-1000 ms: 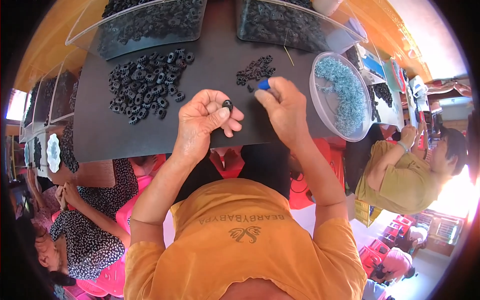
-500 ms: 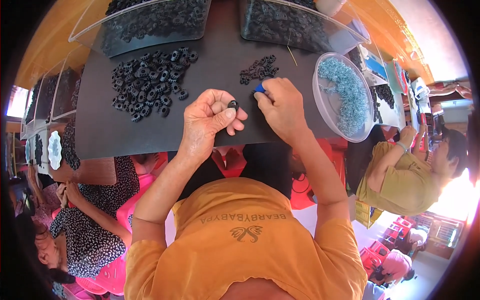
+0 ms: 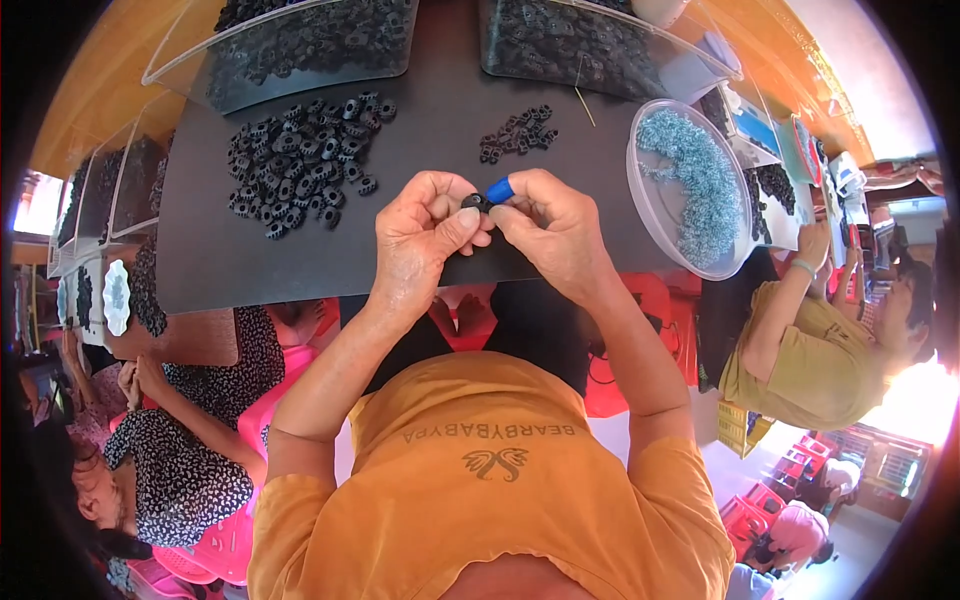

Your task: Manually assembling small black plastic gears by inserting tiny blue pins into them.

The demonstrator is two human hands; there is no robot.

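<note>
My left hand (image 3: 425, 235) pinches a small black plastic part (image 3: 473, 202) between thumb and fingers, above the near edge of the dark table mat (image 3: 430, 130). My right hand (image 3: 555, 225) touches that same part from the right, and one of its fingertips wears a blue cover (image 3: 499, 189). A large heap of loose black parts (image 3: 300, 165) lies on the mat to the far left. A smaller cluster of black parts (image 3: 518, 132) lies just beyond my hands.
A round clear bowl (image 3: 650, 215) holding small pale blue springs (image 3: 695, 180) stands at the right. Two clear bins (image 3: 300, 40) of black parts line the far edge. One person sits at my left (image 3: 190, 440), another in a yellow shirt (image 3: 810, 350) at my right.
Both hands have drawn slightly closer together and toward me, still working the same black part. Nothing on the mat has moved.
</note>
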